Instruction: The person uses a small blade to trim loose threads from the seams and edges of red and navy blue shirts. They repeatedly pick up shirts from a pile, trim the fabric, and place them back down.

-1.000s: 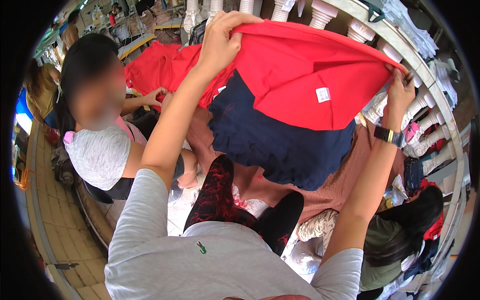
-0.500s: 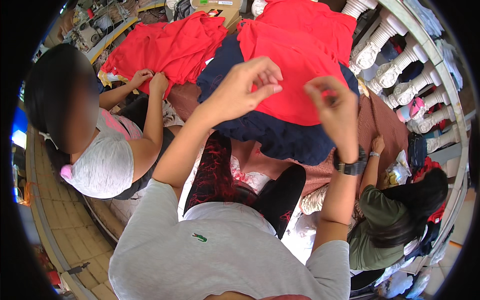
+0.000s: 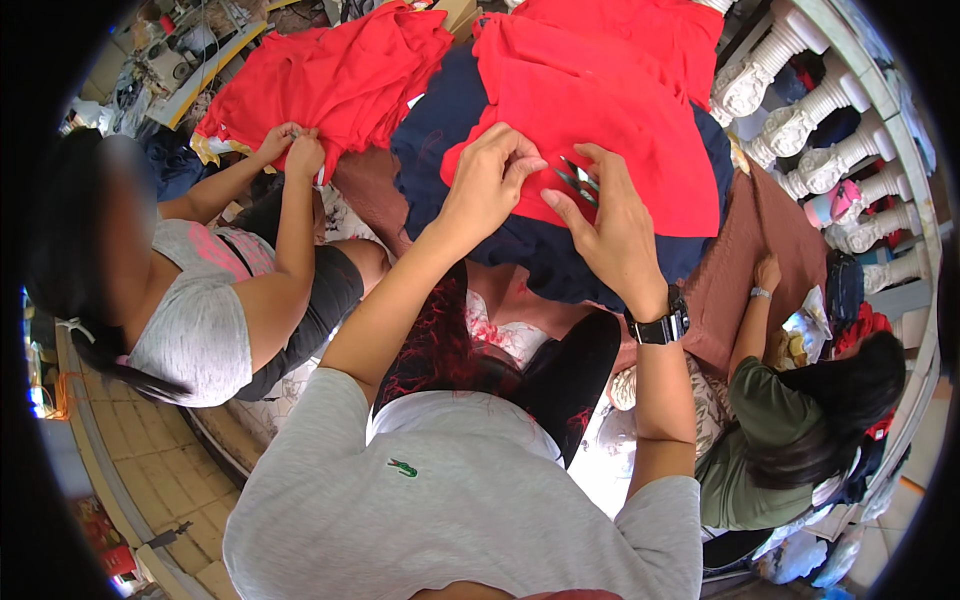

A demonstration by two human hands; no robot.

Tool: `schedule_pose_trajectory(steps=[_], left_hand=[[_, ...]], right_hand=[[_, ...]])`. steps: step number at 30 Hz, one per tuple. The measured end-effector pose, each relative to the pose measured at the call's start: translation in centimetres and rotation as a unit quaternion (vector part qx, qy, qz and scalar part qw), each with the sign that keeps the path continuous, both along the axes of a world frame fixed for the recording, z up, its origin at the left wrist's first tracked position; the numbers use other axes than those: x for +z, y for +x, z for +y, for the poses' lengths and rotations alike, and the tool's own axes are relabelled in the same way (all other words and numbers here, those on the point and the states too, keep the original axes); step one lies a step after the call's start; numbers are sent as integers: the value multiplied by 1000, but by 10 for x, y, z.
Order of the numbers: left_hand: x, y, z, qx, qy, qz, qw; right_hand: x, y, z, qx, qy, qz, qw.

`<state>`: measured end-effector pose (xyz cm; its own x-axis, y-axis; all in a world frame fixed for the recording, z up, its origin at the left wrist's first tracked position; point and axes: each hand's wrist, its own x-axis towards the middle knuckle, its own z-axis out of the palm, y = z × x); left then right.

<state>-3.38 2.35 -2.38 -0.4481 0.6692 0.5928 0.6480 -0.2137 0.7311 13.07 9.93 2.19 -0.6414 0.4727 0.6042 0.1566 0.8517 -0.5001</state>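
Red cloth [image 3: 590, 100] lies spread in front of me over a dark navy cloth [image 3: 425, 150]. My left hand [image 3: 487, 185] is over the red cloth, thumb and fingertips pinched together; whatever they pinch is too small to make out. Close to its right, my right hand [image 3: 615, 225] holds small thread snips [image 3: 580, 184], their pointed blades aimed up and left towards the left hand's fingertips. The thumb and index finger stand apart around the snips, and the other fingers are partly hidden.
A person on my left handles another heap of red cloth [image 3: 330, 80]. On the right, another person in a green top [image 3: 790, 440] rests a hand on the brown cover [image 3: 725, 270]. White balusters [image 3: 785, 125] line the right side. Red threads [image 3: 430, 345] cling to my dark trousers.
Both hands have come down close to the red cloth, and the right has moved left, towards the left hand. The red cloth's near edge has shifted, and the snips now show clearly.
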Motion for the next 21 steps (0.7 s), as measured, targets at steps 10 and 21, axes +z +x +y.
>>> schedule_pose_trajectory(steps=[10,21], left_hand=[[3,-3,-3,-32,-23,15,999],[5,-5,-3,-39,-41,-7,998]], right_hand=[[-19,-9,12,-12,160,-51,986],[-15,-11,3,-44,167,-48,984]])
